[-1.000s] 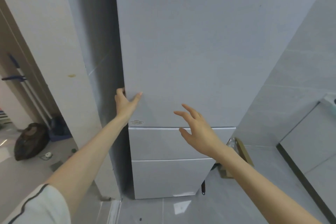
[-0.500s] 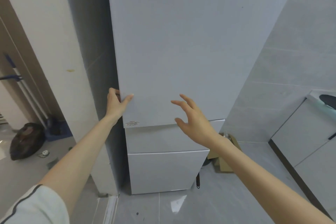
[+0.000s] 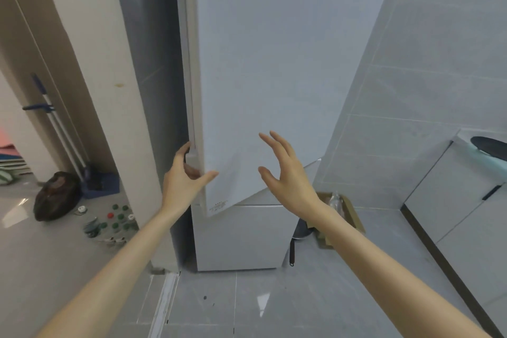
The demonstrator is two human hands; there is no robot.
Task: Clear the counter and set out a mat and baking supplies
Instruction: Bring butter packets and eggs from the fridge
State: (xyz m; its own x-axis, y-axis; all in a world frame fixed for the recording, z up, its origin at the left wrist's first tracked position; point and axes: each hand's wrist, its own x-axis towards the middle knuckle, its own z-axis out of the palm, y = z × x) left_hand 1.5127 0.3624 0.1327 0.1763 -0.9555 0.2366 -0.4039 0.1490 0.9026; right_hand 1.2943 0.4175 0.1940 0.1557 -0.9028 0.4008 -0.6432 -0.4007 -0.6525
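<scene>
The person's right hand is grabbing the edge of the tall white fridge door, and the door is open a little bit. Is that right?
Not quite. It is the left hand that grips the edge of the tall white fridge door, and the door is open a little bit. The right hand holds nothing, its fingers spread in front of the door. The head view shows this.
</scene>
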